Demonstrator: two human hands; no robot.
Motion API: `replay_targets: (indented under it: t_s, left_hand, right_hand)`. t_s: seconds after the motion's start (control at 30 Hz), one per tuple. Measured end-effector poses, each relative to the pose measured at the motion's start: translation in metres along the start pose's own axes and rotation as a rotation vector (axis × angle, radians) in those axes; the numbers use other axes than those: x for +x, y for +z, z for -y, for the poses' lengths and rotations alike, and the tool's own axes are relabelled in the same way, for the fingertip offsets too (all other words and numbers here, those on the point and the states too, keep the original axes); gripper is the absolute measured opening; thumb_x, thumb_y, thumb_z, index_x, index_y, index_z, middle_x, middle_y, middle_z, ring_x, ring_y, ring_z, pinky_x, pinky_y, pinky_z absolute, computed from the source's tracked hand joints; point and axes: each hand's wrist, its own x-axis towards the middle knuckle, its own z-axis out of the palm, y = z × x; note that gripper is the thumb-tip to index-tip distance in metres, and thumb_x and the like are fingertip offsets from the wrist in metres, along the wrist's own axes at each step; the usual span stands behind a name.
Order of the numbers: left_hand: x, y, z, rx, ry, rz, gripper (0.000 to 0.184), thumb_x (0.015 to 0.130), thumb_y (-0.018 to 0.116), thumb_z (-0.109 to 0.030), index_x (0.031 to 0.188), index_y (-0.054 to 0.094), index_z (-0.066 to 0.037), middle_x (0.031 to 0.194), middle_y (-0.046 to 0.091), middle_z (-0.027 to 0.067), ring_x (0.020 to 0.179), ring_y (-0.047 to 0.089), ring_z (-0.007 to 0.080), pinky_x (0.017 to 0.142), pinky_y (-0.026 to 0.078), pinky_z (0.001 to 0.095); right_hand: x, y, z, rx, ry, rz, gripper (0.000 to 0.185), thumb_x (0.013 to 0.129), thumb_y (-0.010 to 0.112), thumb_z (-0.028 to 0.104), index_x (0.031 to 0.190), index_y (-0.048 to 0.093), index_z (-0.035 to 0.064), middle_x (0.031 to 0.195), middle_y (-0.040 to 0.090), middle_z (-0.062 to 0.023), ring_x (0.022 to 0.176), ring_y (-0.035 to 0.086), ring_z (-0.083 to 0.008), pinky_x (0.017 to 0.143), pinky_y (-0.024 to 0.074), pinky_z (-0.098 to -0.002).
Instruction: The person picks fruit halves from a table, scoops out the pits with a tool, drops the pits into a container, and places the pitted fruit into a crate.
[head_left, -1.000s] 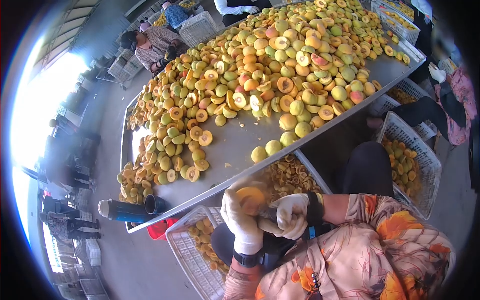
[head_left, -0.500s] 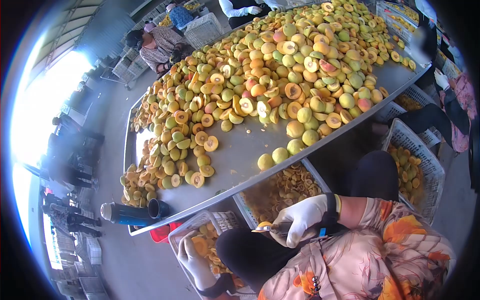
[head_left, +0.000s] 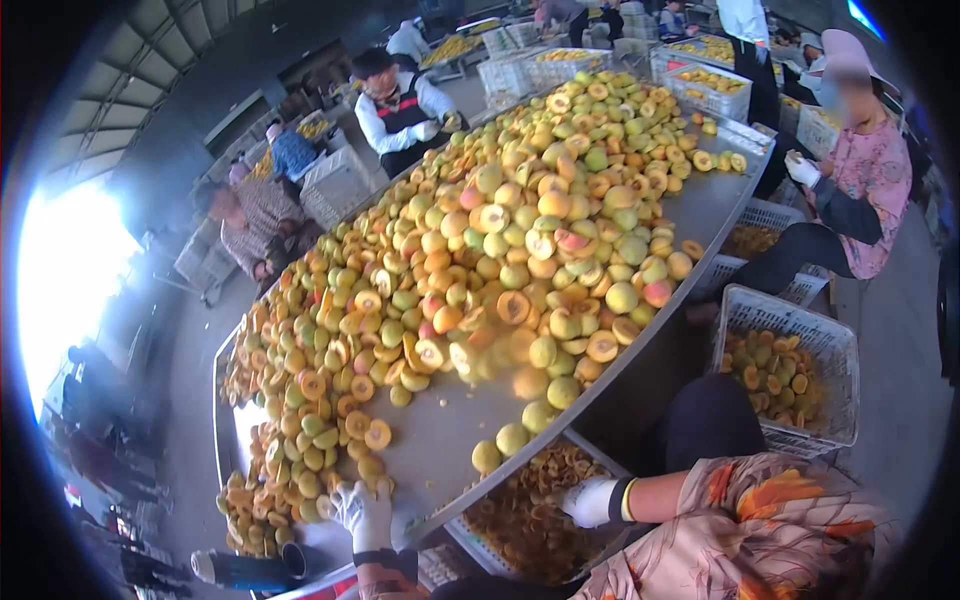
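So the closest fruit (head_left: 370, 467) was sitting on the metal tabletop (head_left: 455, 425), at the near edge of the big pile, just past the gloved left hand's (head_left: 364, 515) fingertips. Pretty roundish, so no real long axis. Left hand was way nearer than the right, fingers spread, though I couldn't tell if they touched it. Right hand (head_left: 592, 502) was down by the crate (head_left: 597, 453) of scraps below, fingers mostly hidden, so no clue whether it was pinching anything.
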Motion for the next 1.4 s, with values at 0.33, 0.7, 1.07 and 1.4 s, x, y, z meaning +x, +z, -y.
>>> replay_targets:
  t_s: [0.33, 0.7, 1.07, 1.4]
  left_hand:
    - [0.002, 0.028, -0.001, -0.664, 0.025, -0.106, 0.032, 0.084, 0.076, -0.021, 0.101, 0.056, -0.004, 0.097, 0.061, 0.0119, 0.093, 0.059, 0.0303, 0.083, 0.046, 0.0423]
    - [-0.137, -0.068, -0.093, -2.334, -0.088, 0.419, 0.051, 0.079, 0.066, -0.017, 0.127, 0.06, 0.002, 0.109, 0.063, 0.0138, 0.089, 0.061, 0.0246, 0.086, 0.052, 0.0395]
    - [-0.217, -0.116, -0.126, -2.082, -0.022, 0.016, 0.046, 0.105, 0.055, -0.037, 0.128, 0.062, 0.002, 0.108, 0.064, 0.0085, 0.095, 0.061, 0.0158, 0.082, 0.052, 0.0286]
    - [-0.231, -0.105, -0.137, -1.841, 0.085, -0.343, 0.041, 0.108, 0.051, -0.034, 0.117, 0.063, 0.004, 0.097, 0.071, 0.0152, 0.079, 0.067, 0.0198, 0.076, 0.057, 0.0329]
  right_hand:
    - [0.005, 0.012, -0.019, -0.263, 0.065, 0.149, 0.046, 0.087, 0.059, 0.021, 0.131, 0.062, 0.0075, 0.108, 0.074, -0.0192, 0.101, 0.07, -0.0409, 0.087, 0.0554, -0.0486]
    - [-0.058, -0.057, 0.087, 0.295, -0.504, -0.505, 0.027, 0.089, 0.069, 0.017, 0.104, 0.054, 0.0004, 0.076, 0.067, -0.0228, 0.072, 0.067, -0.0438, 0.061, 0.0508, -0.0484]
    - [-0.099, -0.044, 0.135, 0.315, -0.539, -0.607, 0.041, 0.089, 0.066, 0.013, 0.126, 0.052, 0.0014, 0.091, 0.068, -0.0249, 0.077, 0.067, -0.0471, 0.069, 0.0543, -0.0522]
    - [-0.11, -0.036, 0.142, 0.416, -0.563, -0.542, 0.044, 0.089, 0.067, 0.016, 0.126, 0.051, -0.0001, 0.091, 0.069, -0.027, 0.076, 0.069, -0.0467, 0.068, 0.0549, -0.0509]
